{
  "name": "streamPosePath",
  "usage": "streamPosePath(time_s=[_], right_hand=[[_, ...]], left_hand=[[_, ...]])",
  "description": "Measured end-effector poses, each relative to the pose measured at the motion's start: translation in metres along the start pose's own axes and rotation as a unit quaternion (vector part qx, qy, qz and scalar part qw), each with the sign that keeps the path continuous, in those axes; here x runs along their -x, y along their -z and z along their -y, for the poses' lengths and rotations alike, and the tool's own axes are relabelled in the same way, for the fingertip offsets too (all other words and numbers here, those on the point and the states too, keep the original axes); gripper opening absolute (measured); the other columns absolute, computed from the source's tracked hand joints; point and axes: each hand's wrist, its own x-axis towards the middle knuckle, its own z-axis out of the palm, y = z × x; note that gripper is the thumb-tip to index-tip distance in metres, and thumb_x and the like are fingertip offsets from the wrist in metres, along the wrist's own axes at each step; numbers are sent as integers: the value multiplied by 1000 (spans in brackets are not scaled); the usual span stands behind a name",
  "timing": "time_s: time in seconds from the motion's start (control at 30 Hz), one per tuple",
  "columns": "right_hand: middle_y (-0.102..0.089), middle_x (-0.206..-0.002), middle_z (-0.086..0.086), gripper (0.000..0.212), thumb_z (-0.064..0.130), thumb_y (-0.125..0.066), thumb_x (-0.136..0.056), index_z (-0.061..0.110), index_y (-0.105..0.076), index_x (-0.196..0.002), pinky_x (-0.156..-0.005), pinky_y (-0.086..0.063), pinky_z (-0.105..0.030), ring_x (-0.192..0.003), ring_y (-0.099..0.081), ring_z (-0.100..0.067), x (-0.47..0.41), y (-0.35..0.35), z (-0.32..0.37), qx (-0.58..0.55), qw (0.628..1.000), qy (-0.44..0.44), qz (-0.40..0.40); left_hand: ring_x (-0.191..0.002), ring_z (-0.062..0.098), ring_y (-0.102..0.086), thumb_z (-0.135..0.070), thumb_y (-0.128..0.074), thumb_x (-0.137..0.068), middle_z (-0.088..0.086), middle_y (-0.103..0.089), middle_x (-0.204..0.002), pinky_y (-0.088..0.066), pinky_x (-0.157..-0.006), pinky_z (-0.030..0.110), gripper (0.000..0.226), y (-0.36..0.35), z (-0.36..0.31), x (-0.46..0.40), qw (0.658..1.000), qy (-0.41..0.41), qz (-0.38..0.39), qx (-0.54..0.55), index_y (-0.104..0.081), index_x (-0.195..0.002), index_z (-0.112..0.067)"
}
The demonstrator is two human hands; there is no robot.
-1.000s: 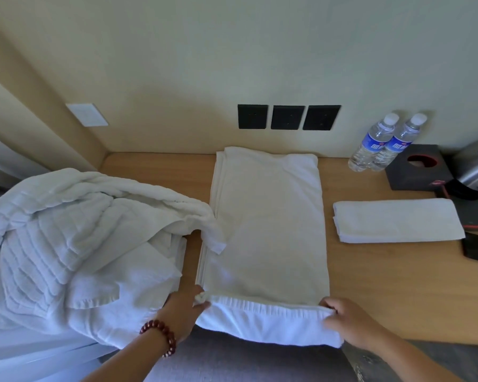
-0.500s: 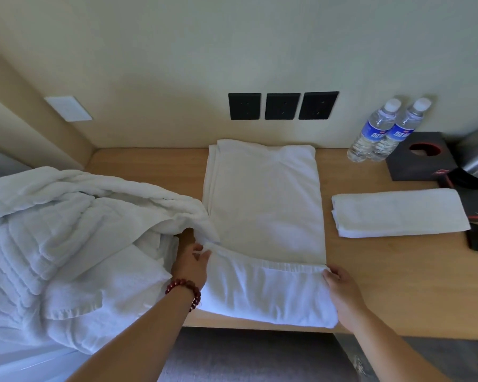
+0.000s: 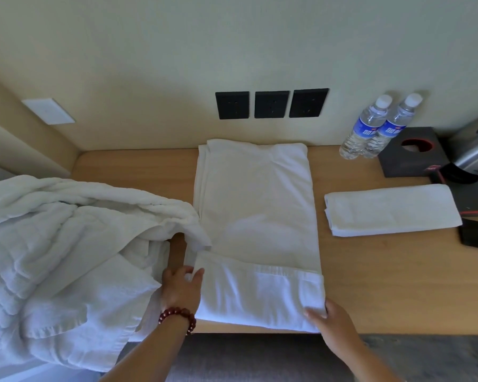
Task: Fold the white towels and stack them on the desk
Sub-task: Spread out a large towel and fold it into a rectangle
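In the head view, a long white towel is laid flat in the middle of the desk, running from the wall toward the lower edge of the frame. Its near end is turned up over itself as a folded band across the lower centre. The band's left corner is pinched by the left hand, thumb and fingers curled onto the cloth; a red bead bracelet is worn on that wrist. The band's right corner is gripped by the right hand, its thumb laid on top of the fabric. A folded towel is seen at the right of the frame, well apart from the long one. A heap of towels fills the left side. Two bottles are stood at the upper right.
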Motion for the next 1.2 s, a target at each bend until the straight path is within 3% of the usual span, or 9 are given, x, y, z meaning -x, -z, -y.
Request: streamPosePath(time_s=[0.13,0.27,0.43,0.57,0.7,0.8,0.9,1.1,1.2], right_hand=[[-62,-73,7,17,33,-55,-101,32,-52,-84,-65,-45,-25,-71,-60,-8,1,-3,2,70,995,20,-73],[-53,-60,-2,31,38,-45,-103,21,-42,-78,-55,-40,-37,-58,-56,-18,-10,0,7,126,984,40,-121],[-50,-57,-1,30,38,-45,-103,18,-42,-80,-47,-33,-34,-52,-51,-19,-40,18,17,160,974,65,-147],[-61,-74,-4,38,48,-41,-103,15,-53,-89,-63,-47,-39,-69,-60,-19,-55,30,22,154,983,15,-101],[-68,-82,-5,43,52,-45,-100,16,-67,-96,-65,-46,-33,-78,-66,-20,-52,38,32,92,995,14,-46],[-72,-96,9,19,44,-64,-94,29,-68,-105,-68,-48,-23,-90,-67,-10,-38,40,38,3,1000,-8,12],[-75,-98,14,30,30,-79,-85,35,-65,-110,-70,-51,-20,-89,-71,-5,-26,40,34,-27,997,-30,72],[-77,-98,10,28,9,-75,-86,22,-69,-111,-78,-53,-25,-95,-72,-11,-12,47,25,-41,995,-34,85],[-76,-94,16,29,3,-70,-87,26,-68,-106,-75,-50,-23,-93,-71,-7,-4,47,27,-49,996,-33,69]], left_hand=[[-73,18,-60,-50,-62,-92,2,-65,-88,-53,-69,31,28,-7,-6,-7,990,-6,135,39,-61,-89,-22],[-81,18,-58,-39,-68,-92,3,-64,-93,-43,-67,27,28,-2,-5,-18,990,33,123,58,-60,-101,-14],[-62,20,-49,-39,-64,-95,7,-52,-63,-40,-65,28,39,-2,-2,-22,976,42,168,136,-56,-71,-9],[-74,18,-58,-43,-64,-94,4,-64,-83,-43,-64,28,33,-6,0,-18,978,22,140,156,-57,-102,-12],[-97,12,-62,-48,-65,-92,-6,-64,-107,-49,-76,24,35,-4,-5,-12,965,-31,219,142,-57,-115,-23],[-98,16,-67,-46,-76,-84,-4,-70,-108,-57,-89,35,40,-5,4,-15,962,9,242,123,-62,-114,-23],[-99,16,-67,-54,-80,-74,-5,-73,-108,-55,-94,36,52,-9,14,-18,959,37,272,76,-69,-113,-21],[-96,11,-66,-33,-79,-84,-8,-73,-100,-50,-75,18,27,-2,4,-9,955,-6,275,108,-71,-106,-21],[-99,16,-68,-21,-76,-87,-6,-74,-101,-55,-82,26,24,8,5,-11,950,-18,276,144,-71,-111,-20]])
